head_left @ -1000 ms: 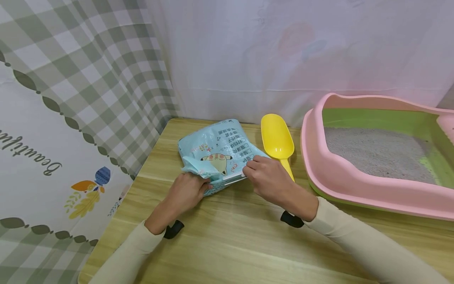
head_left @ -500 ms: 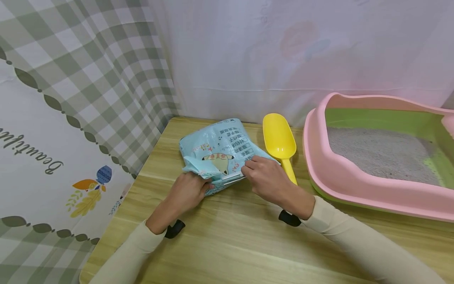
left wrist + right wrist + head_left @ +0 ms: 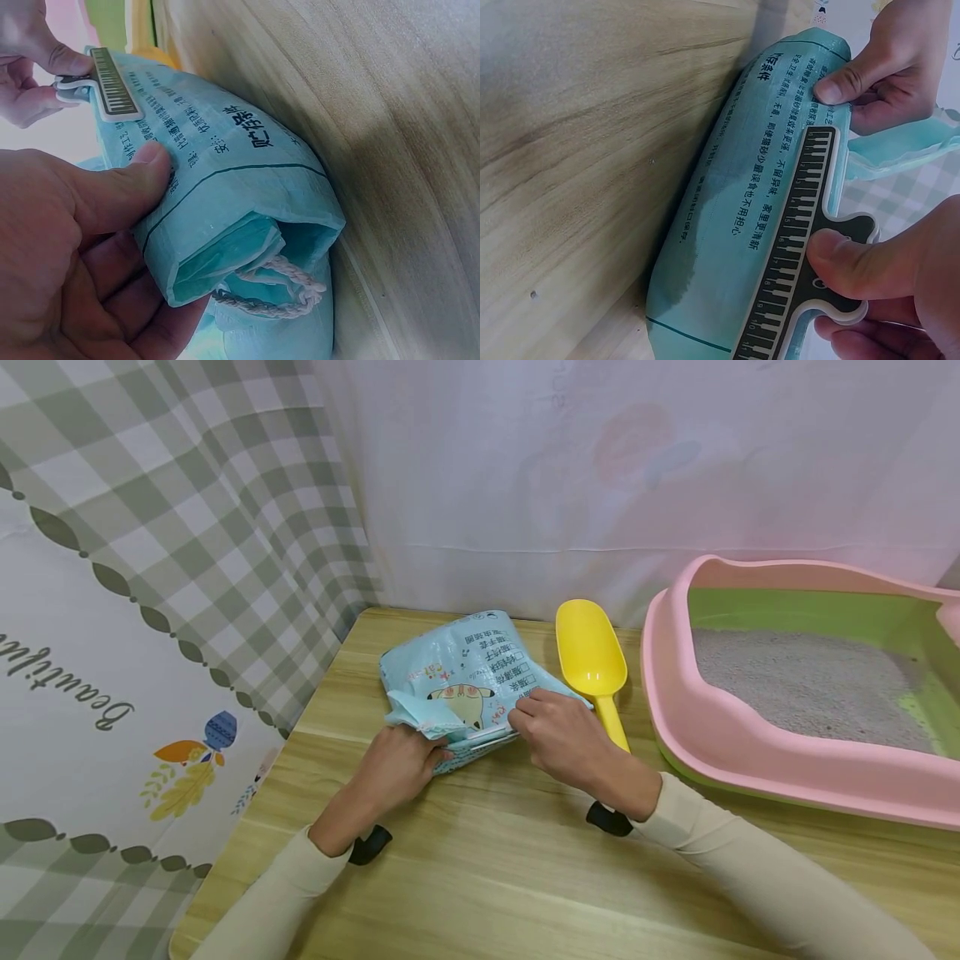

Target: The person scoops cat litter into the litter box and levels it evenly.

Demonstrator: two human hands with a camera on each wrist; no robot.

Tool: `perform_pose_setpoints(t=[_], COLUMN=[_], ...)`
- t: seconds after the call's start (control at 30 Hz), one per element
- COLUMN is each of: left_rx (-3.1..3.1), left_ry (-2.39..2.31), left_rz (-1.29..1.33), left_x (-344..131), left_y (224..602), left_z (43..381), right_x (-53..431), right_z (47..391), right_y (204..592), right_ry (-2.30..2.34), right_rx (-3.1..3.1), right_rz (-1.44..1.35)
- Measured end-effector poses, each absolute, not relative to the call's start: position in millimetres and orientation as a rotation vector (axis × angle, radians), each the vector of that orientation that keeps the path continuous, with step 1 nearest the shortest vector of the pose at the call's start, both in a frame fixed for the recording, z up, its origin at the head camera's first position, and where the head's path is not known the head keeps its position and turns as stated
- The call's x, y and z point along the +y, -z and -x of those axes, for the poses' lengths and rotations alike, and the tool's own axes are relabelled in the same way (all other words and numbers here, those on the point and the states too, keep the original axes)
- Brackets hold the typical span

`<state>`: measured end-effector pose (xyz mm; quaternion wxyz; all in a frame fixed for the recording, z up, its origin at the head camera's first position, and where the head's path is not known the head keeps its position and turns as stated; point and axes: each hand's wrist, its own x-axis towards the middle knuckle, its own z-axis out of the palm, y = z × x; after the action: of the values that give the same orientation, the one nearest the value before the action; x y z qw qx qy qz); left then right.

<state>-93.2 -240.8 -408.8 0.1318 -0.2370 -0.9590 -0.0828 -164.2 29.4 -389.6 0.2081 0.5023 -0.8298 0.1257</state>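
Note:
A light-blue printed plastic bag [image 3: 450, 652] of cat litter lies on the wooden table, its mouth folded over toward the person. My left hand [image 3: 393, 768] pinches the left end of the fold, thumb on the printed side in the left wrist view. A braided cord [image 3: 270, 300] sticks out of the fold's open end there. My right hand [image 3: 562, 735] squeezes the handles of a wide bag clip [image 3: 784, 240] patterned with piano keys, between thumb and fingers. The clip's long bar lies along the fold; whether its jaws press on the bag is unclear.
A yellow scoop [image 3: 591, 647] lies just right of the bag, its handle partly behind my right hand. Farther right stands a pink-rimmed litter box [image 3: 787, 768] with grey litter [image 3: 795, 681]. Curtains hang behind and at the left, beside the table's left edge.
My right hand has slid very slightly left along the fold. My left hand keeps its hold and the bag stays in place. The head view has shifted a little.

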Motion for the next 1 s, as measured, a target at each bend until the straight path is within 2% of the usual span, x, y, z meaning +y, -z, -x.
perform_pose_setpoints(t=[1.0], left_rx=[-2.773], left_ry=[0.251], left_rz=[0.663], left_x=[-239.4], left_y=[408.8], left_z=[92.4], right_x=[30.1], right_z=[163.6], right_y=[390.2], right_ry=[-0.385], right_rx=[-2.357], right_rz=[-1.378])
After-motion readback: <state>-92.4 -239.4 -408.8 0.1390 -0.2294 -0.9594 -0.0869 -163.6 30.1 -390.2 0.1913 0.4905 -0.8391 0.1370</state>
